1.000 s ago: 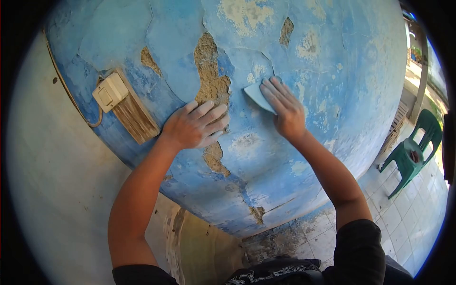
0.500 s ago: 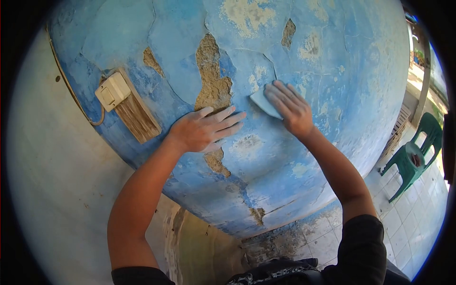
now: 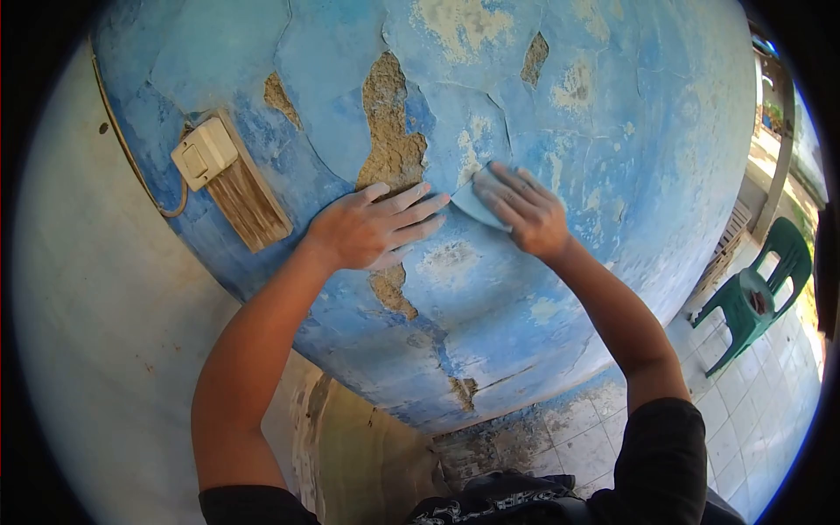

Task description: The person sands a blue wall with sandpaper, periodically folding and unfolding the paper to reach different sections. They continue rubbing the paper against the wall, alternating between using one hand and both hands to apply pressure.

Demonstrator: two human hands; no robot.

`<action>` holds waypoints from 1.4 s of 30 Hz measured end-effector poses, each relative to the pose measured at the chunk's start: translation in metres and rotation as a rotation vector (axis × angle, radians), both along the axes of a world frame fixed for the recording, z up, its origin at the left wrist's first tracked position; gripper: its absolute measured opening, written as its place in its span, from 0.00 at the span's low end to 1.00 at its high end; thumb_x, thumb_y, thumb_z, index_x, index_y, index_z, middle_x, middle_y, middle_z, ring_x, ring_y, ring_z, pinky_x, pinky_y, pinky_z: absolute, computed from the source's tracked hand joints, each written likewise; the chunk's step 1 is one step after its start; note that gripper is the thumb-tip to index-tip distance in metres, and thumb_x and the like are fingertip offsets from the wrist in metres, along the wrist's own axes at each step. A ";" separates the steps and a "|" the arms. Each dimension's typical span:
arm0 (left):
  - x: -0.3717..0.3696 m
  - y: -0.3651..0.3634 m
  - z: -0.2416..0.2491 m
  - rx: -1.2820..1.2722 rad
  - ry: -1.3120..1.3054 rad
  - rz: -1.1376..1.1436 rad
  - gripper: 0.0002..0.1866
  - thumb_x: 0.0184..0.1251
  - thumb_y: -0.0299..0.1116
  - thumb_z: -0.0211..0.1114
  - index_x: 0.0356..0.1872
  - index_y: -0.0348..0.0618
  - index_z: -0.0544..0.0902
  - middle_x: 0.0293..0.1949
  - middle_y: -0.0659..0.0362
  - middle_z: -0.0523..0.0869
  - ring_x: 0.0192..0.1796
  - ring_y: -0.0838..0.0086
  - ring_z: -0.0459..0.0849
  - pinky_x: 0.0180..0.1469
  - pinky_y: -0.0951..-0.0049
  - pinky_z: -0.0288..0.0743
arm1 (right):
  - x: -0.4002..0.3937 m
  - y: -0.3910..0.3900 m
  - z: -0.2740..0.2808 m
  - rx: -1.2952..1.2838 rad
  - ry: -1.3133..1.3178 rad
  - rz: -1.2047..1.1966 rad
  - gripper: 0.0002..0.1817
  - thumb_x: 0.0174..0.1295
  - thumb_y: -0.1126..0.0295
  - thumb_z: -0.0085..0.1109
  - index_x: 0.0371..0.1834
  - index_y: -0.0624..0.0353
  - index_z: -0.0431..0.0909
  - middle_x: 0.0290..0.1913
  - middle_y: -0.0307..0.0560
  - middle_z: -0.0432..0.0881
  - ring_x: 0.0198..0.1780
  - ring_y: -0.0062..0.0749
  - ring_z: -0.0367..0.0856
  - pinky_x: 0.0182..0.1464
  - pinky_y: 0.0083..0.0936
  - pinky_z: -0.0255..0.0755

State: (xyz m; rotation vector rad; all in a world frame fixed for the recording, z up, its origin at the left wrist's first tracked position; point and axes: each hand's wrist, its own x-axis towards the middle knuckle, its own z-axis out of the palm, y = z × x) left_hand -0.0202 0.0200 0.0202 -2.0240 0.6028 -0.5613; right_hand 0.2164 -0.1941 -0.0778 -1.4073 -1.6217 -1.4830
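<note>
My left hand (image 3: 372, 229) lies flat on the peeling blue wall (image 3: 560, 280), fingers spread and dusted white, over the lower end of a bare patch of crumbled plaster (image 3: 389, 131). Under the fingers of my right hand (image 3: 523, 210) is a thin, pale blue-white sheet of sandpaper (image 3: 477, 208), pressed against the wall. Its left corner sticks out close to my left fingertips. Part of the sheet is hidden beneath the hand. Below my left hand, another strip of bare plaster (image 3: 394, 293) shows.
A white switch box (image 3: 204, 153) on a wooden board (image 3: 249, 206) is fixed to the wall at left, with a cable beside it. At right stands a green plastic chair (image 3: 744, 306) on the tiled floor (image 3: 586, 451). A pale wall (image 3: 114, 315) meets the blue one at left.
My right hand has slid slightly left and down with the sandpaper, closer to my left hand. My left hand stays in place on the wall; the view has shifted a little.
</note>
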 end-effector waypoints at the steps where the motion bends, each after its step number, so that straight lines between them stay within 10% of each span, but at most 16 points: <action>1: 0.001 0.000 0.000 -0.009 -0.018 -0.007 0.36 0.67 0.55 0.75 0.76 0.64 0.78 0.85 0.69 0.69 0.83 0.72 0.69 0.70 0.64 0.70 | 0.002 0.003 0.000 0.002 -0.006 -0.003 0.20 0.69 0.76 0.61 0.64 0.57 0.87 0.72 0.46 0.86 0.78 0.43 0.79 0.79 0.45 0.72; 23: 0.002 0.009 -0.007 0.061 -0.150 -0.070 0.23 0.70 0.55 0.71 0.62 0.63 0.82 0.71 0.70 0.78 0.75 0.74 0.71 0.69 0.65 0.67 | 0.009 0.016 -0.007 0.200 0.132 -0.042 0.21 0.68 0.77 0.62 0.64 0.56 0.87 0.73 0.46 0.85 0.80 0.48 0.76 0.78 0.57 0.70; 42: 0.002 0.003 -0.001 -0.009 -0.084 0.007 0.34 0.69 0.52 0.73 0.76 0.65 0.80 0.82 0.69 0.73 0.77 0.71 0.75 0.65 0.64 0.71 | -0.022 0.027 -0.009 0.248 0.305 -0.100 0.27 0.68 0.79 0.61 0.71 0.49 0.84 0.76 0.39 0.82 0.84 0.50 0.68 0.80 0.66 0.63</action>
